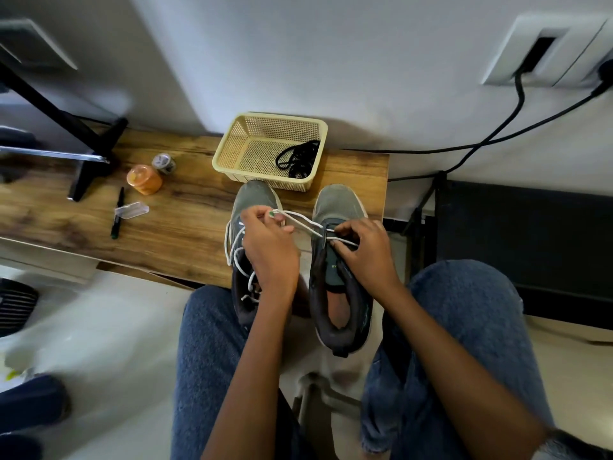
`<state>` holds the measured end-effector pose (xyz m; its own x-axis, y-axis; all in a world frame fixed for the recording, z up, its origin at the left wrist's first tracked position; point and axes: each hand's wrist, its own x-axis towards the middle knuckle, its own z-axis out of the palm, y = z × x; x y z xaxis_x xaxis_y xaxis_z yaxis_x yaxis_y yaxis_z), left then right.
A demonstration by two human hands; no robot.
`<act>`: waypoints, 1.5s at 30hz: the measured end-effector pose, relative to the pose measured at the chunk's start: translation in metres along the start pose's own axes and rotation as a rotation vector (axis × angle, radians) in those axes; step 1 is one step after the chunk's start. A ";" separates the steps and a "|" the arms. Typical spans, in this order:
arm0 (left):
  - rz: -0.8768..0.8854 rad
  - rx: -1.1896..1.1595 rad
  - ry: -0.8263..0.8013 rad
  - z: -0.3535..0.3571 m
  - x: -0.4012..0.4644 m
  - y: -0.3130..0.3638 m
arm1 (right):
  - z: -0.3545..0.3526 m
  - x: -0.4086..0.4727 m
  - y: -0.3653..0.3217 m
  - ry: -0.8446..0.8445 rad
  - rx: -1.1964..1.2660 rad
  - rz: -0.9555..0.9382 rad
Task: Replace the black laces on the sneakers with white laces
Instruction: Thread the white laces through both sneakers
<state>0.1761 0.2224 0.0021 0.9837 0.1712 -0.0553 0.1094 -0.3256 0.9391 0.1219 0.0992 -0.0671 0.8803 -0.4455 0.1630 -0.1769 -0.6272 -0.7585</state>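
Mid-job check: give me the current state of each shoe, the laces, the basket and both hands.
left sneaker: white lace already threaded
right sneaker: lacing just begun near the toe
white lace: stretched between both hands
black laces: removed, piled in basket
basket: upright on table
left hand: pinching the lace
right hand: fingers at eyelets, pinching lace

place: home or office room | cues: wooden desk, wall socket, monitor stand, tiled floor
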 end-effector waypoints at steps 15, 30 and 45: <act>0.093 0.269 -0.389 0.004 -0.011 -0.008 | -0.018 -0.010 -0.007 0.050 -0.006 0.058; 0.264 0.568 -0.006 -0.021 -0.005 0.006 | -0.027 -0.040 -0.031 -0.057 -0.218 0.169; 0.615 0.870 -0.274 0.005 -0.011 -0.021 | -0.016 -0.047 -0.028 0.026 -0.200 0.131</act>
<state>0.1633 0.2231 -0.0189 0.8910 -0.4226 0.1659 -0.4534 -0.8467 0.2784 0.0783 0.1271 -0.0435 0.8326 -0.5466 0.0895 -0.3753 -0.6756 -0.6346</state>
